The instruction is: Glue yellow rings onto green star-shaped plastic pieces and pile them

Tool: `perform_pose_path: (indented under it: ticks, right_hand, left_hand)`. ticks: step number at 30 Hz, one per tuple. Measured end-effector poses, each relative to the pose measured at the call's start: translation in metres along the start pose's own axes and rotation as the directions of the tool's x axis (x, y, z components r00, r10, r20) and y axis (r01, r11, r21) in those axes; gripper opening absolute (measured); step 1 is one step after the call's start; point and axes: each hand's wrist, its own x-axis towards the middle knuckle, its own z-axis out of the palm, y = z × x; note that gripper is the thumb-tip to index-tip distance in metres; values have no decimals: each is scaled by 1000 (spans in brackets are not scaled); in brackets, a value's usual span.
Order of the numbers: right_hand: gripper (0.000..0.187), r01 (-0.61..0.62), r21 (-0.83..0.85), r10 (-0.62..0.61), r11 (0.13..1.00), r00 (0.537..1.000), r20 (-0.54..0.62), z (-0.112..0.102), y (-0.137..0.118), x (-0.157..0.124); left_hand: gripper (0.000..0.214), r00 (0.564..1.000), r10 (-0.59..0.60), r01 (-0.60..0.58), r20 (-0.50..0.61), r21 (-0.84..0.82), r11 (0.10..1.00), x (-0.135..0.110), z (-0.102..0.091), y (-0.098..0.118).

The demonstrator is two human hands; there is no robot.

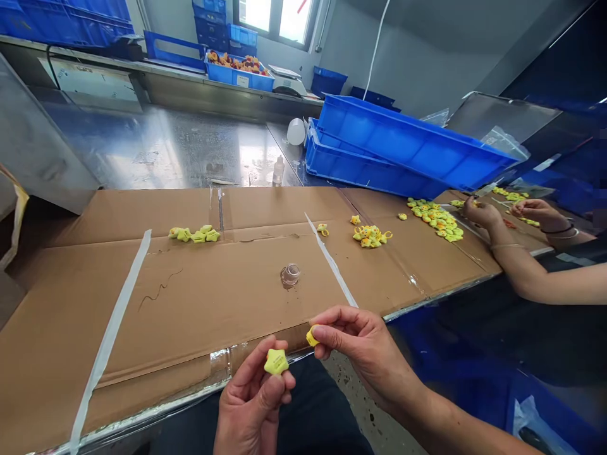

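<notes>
My left hand (251, 407) pinches a yellow star-shaped foam piece (276, 362) between thumb and fingers. My right hand (363, 354) holds a smaller yellow piece (312, 336) at its fingertips, partly hidden by them. Both hands sit just past the near edge of a cardboard-covered table (190, 284). A small clear cup (290, 275) stands on the cardboard ahead of them. Loose yellow pieces lie in a left cluster (192, 235) and a middle cluster (371, 236). A co-worker's hands (481, 212) work beside a larger yellow pile (436, 218) at the right.
Strips of white tape (111, 328) run across the cardboard. Stacked blue plastic crates (408, 142) and a small dropper bottle (279, 170) stand on a steel table beyond it. A blue crate of colourful items (237, 71) sits beside a scale (287, 81) on the far bench.
</notes>
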Motion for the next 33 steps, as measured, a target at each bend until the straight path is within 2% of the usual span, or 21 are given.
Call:
perform_pose_path:
  ticks: [6,10,12,15,18,21,23,25,27,29,33]
  right_hand:
    - [14,-67,100,54,993,990,131,11,5,-7]
    - [16,-84,105,70,991,989,132,15,9,-7]
    - [19,-83,104,72,991,992,104,16,10,-6]
    - [21,-86,111,74,990,991,114,17,9,-6]
    - [25,-76,97,65,992,992,112,14,6,-5]
    - [22,-5,-26,5,1000,999,31,5,-2,3]
    - [18,103,-162,-107,981,994,-11,-3,-11,15]
    - [14,275,-359,-289,892,957,14,-12,-20,31]
    - [12,427,-557,-449,712,887,105,-17,-27,49]
    - [9,491,-668,-513,559,838,187,-20,-32,65]
    - [7,533,-748,-551,396,789,270,-18,-34,85]
  left_hand:
    - [30,991,124,-126,40,40,991,2,-2,-8]
    - [31,970,244,-241,-20,101,965,-3,2,-14]
    - [33,975,221,-217,-35,104,971,-6,5,-16]
    - [31,993,109,-105,-38,108,989,-9,7,-15]
    - [25,998,46,-41,-43,112,993,-9,5,-11]
    - [30,999,33,-31,-28,76,997,-6,3,-7]
    - [35,1000,20,-19,-17,71,997,-3,1,-3]
    - [33,1000,16,-15,-14,74,997,-1,0,0]
    - [30,1000,6,-5,-23,64,998,1,-1,2]
    - [31,1000,13,-13,-25,30,999,1,-2,3]
    - [31,998,60,-60,-6,-20,998,-2,-3,3]
